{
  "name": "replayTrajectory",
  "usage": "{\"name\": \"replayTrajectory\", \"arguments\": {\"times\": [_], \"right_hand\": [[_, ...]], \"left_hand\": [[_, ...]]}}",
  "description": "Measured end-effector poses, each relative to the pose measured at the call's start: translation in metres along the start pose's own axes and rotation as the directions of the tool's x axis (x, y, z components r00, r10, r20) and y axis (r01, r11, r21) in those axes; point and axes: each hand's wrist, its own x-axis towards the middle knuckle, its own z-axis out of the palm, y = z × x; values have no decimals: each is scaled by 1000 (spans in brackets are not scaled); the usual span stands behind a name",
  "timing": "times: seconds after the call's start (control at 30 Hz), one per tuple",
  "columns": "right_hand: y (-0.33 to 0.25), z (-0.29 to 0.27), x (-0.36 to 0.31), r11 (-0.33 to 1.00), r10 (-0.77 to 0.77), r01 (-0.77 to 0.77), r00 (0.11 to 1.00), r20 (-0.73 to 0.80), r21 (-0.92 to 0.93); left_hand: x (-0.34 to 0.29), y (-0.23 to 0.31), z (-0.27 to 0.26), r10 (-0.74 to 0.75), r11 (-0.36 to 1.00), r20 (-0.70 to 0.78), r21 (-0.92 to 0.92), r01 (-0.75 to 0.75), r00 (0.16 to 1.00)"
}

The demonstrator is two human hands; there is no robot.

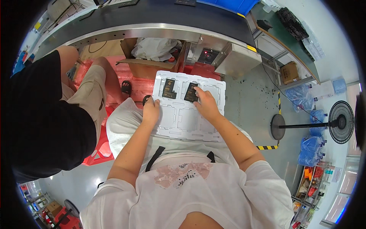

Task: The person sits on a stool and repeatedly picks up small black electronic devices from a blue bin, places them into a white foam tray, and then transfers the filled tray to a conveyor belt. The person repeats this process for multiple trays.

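A white plastic tray (167, 128) with moulded compartments rests across my lap. Two flat black batteries with gold markings, most likely phone batteries, are in its far row. One battery (169, 89) lies in the far left compartment, untouched. My right hand (207, 104) has its thumb and fingers on the other battery (189, 93), in the compartment to the right. The fingertips cover part of that battery's right edge. At the tray's left edge, my left hand (151, 110) grips the rim; its fingers are partly hidden.
Beyond the tray runs a dark conveyor belt (160, 14) with a metal frame and control box (239, 61). Under it stands an open carton (143, 70) holding plastic bags. Another person (49, 114) sits close on my left. A standing fan (340, 122) is at the right.
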Motion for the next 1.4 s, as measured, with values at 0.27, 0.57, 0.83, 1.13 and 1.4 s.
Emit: {"name": "replayTrajectory", "arguments": {"times": [0.27, 0.57, 0.83, 1.13, 1.4], "right_hand": [[-24, -22, -2, 980, 178, -167, 978, 107, -107], [-40, -224, 156, 888, -436, 287, 776, -456, -360], [57, -247, 326, 816, 142, -63, 985, 95, -575], [-7, -267, 218, 866, 103, -218, 959, -265, -450], [-34, -138, 17, 868, 433, -374, 891, -133, 326]], "left_hand": [[-1, 5, -10, 24, 999, 10, -38, -24, 1000], [97, 187, -126, 601, 732, -491, 22, -681, 631], [248, 300, -92, 363, 768, -359, 638, -58, 860], [249, 316, -87, 322, 792, -28, 556, -253, 946], [83, 202, -118, 846, 528, -88, 274, -804, 526]]}}
